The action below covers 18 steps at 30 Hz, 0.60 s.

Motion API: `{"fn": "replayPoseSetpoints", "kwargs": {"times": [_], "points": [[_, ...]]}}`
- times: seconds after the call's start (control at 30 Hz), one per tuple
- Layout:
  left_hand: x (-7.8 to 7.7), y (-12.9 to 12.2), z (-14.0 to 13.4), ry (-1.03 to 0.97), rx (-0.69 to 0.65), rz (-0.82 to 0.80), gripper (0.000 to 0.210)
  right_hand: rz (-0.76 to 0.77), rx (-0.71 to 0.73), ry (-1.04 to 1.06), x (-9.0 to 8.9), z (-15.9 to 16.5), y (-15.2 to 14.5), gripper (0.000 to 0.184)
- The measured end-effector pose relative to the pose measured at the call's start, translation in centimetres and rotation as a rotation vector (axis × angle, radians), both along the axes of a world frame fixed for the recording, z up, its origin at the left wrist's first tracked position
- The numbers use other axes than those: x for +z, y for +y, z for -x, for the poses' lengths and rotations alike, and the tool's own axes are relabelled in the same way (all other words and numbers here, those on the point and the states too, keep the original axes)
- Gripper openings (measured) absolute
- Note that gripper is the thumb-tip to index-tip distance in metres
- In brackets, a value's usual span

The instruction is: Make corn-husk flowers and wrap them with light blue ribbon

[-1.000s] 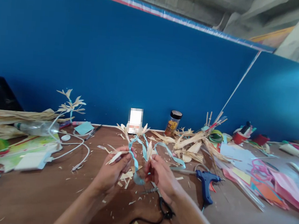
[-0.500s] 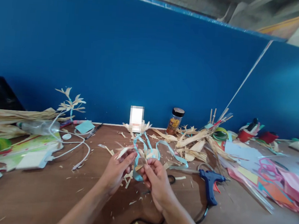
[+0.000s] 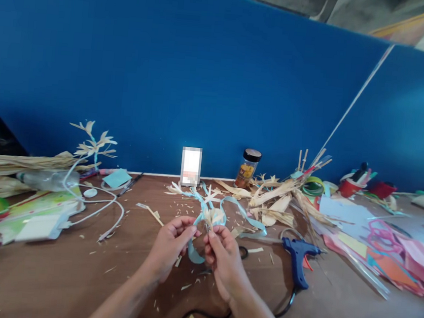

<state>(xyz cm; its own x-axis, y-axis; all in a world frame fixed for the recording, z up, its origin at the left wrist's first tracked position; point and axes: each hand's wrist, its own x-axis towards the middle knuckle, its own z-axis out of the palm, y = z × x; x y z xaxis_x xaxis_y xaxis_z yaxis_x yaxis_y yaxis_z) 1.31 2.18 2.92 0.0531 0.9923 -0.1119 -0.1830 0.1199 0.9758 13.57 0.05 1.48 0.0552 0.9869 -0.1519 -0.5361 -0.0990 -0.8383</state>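
Note:
My right hand [image 3: 225,259] pinches the base of a pale dried-husk flower [image 3: 215,215] between thumb and fingers. Just left of it, my left hand [image 3: 169,249] is closed, thumb against forefinger; whatever lies in that pinch is hidden. Light blue ribbon [image 3: 195,255] hangs in a loop between the two hands, and a longer ribbon tail [image 3: 244,212] curls off to the right. Beyond my fingers, a branch with blue-wrapped stems carries more husk flowers [image 3: 175,189], partly overlapped by the one I hold.
A blue glue gun [image 3: 297,260] lies right of my hands, its black cord [image 3: 209,315] running in front. Behind are a black-lidded jar [image 3: 248,169], loose husks [image 3: 277,204] and a blurred white upright object [image 3: 191,164]. White cables [image 3: 114,200] and a finished-looking husk branch [image 3: 96,144] are left.
My left hand has let go of the husk petal, which no longer shows separately by its fingers. The flower in my right hand has risen and turned into view. The camera view has shifted slightly.

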Motion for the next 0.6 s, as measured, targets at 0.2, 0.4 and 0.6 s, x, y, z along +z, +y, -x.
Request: {"fn": "replayPoseSetpoints", "kwargs": {"times": [0.2, 0.4, 0.6], "points": [[0.21, -0.07, 0.28, 0.028, 0.048, -0.009, 0.023, 0.039, 0.093, 0.111, 0.21, -0.23, -0.22, 0.024], [0.19, 0.09, 0.45, -0.089, -0.038, 0.000, 0.030, 0.064, 0.147, 0.147, 0.28, -0.17, -0.38, 0.025], [-0.30, 0.22, 0.32, -0.258, -0.077, 0.071, 0.021, 0.109, 0.214, 0.196, 0.03, -0.11, -0.47, 0.022]]}}
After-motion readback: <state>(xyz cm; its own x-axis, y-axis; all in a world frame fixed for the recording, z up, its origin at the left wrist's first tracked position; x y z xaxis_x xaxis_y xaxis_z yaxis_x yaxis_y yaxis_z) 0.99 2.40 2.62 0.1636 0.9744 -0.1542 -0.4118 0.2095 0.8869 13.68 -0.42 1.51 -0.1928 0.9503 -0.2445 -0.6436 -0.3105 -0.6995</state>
